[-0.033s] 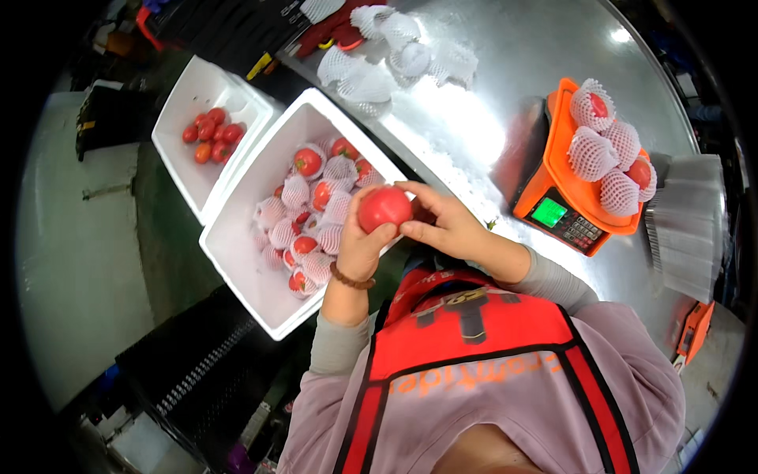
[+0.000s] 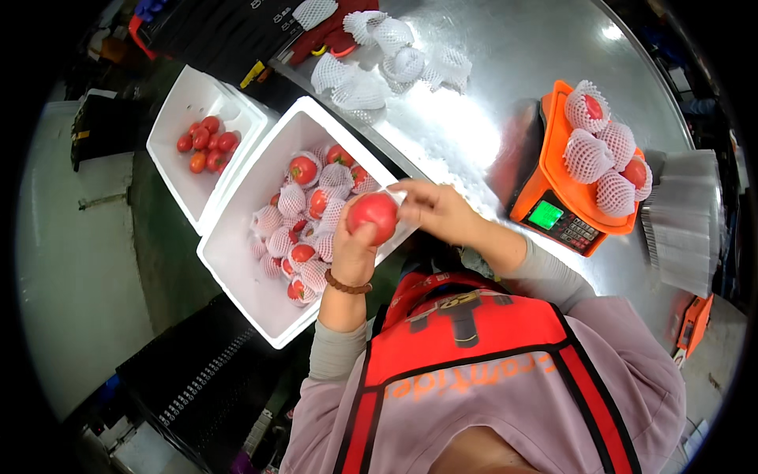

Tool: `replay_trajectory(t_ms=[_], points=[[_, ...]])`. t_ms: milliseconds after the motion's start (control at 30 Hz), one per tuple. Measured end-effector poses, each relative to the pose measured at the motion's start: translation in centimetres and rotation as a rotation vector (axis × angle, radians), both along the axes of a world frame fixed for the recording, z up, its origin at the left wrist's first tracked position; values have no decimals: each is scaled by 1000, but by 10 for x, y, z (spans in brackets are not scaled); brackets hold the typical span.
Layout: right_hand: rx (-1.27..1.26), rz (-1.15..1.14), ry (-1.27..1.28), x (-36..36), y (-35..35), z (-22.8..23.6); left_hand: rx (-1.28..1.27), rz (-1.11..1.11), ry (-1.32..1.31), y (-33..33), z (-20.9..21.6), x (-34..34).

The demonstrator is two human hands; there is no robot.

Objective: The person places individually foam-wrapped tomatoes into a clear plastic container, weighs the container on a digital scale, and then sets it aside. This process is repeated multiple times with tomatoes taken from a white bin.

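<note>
A red tomato (image 2: 373,219) rests in my left hand (image 2: 352,254), whose thumb lies across its front. Close by its right side is my right hand (image 2: 444,212), with the fingers apart and slightly blurred; nothing shows in them. Below and left of my hands stands a white foam box (image 2: 237,265) with many tomatoes, most of them wrapped in pale foam net sleeves (image 2: 291,199). Several wrapped tomatoes (image 2: 588,155) lie in the orange tray of a scale (image 2: 545,215) on the right. My left hand hides part of the box's near wall.
A second white foam box (image 2: 175,146) with bare tomatoes (image 2: 207,141) sits farther left. Loose foam nets (image 2: 403,65) lie on the metal table (image 2: 521,47). Clear plastic packaging (image 2: 688,225) is stacked right of the scale. A black crate (image 2: 213,39) stands at the upper left.
My right hand has come off the tomato and its fingers have spread. The left hand still holds the tomato, a little farther left. The whole view has shifted slightly.
</note>
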State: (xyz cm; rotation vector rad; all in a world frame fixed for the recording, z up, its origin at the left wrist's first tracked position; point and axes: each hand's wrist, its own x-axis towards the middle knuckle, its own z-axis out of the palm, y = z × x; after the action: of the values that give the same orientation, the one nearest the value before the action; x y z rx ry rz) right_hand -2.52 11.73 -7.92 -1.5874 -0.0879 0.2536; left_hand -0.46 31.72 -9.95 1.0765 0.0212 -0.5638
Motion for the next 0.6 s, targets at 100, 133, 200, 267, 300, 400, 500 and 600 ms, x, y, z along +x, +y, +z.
replay_trajectory(t_ms=[100, 133, 200, 267, 300, 400, 500, 600], points=[[-386, -667, -94, 72, -39, -45, -312, 66, 324, 7, 0, 16], [-473, -804, -186, 94, -60, -58, -409, 86, 410, 10, -1, 23], [-859, -1008, -378, 132, -90, -86, -551, 104, 503, 13, -3, 35], [-1075, -1094, -382, 154, -106, -95, -643, 86, 552, 17, -7, 46], [-1162, -1047, -379, 160, -118, -105, -671, 88, 598, 16, -6, 51], [-1156, -909, -342, 169, -122, -110, -706, 52, 608, 16, -6, 63], [-611, -754, -142, 157, -108, -76, -694, 40, 629, 14, -6, 72], [-413, -671, 66, 134, -95, -47, -705, -9, 667, 11, -10, 81]])
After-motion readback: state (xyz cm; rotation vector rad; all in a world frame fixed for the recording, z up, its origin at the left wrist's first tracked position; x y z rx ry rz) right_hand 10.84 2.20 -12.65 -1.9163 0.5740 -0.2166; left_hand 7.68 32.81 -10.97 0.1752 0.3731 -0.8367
